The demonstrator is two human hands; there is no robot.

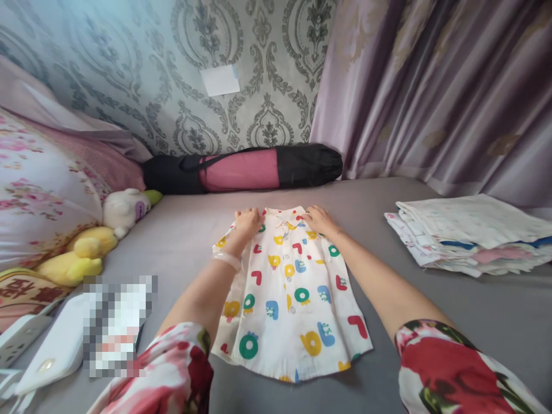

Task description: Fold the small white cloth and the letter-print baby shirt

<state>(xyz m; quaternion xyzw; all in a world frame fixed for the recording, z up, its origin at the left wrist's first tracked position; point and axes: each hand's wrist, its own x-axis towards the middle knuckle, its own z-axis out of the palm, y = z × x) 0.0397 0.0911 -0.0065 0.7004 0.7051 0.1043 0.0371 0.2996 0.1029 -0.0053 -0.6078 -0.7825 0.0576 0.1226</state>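
A small white collared shirt (284, 293) lies spread out on the grey bed sheet, its collar at the far end and its hem toward me. Red, yellow, green and blue letter shapes cover it. My left hand (249, 223) is closed on the shirt's left shoulder, with the fingers bent over the cloth. At the opposite shoulder, beside the collar, my right hand (319, 221) grips the cloth with its fingers bent. The fingertips of both hands are partly hidden. A pale bangle (227, 260) circles my left wrist.
To the right lies a stack of folded clothes (474, 233). A black and pink rolled bag (241, 169) rests along the wall. On the left are plush toys (88, 247), a floral pillow (43, 190), a white device (56, 345) and a power strip (23, 339). Curtains (431, 86) hang at the right.
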